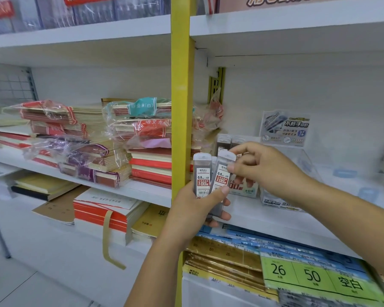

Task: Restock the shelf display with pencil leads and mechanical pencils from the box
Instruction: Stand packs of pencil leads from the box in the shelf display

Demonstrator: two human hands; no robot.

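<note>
Holding a small bunch of grey translucent pencil-lead cases (201, 173) with white-and-red 0.5 HB labels upright in your left hand (197, 209), you have the thumb laid across their lower front and the fingers curled round behind. Your right hand (264, 167) pinches the upper part of the rightmost case (221, 173) just under its white cap, between thumb and forefinger, with the other fingers loosely curled. That case leans a little to the right, apart from the one beside it at the top.

The bunch sits in front of the white shelf (253, 214), just right of the yellow upright post (182, 107). Just behind your right hand stands a clear plastic display stand (297, 156) with a printed header card, and more grey cases (227, 141) stand upright at its left end. Left of the post, stacks of red- and cream-edged notebooks (142, 138) lie partly wrapped in clear plastic.
</note>
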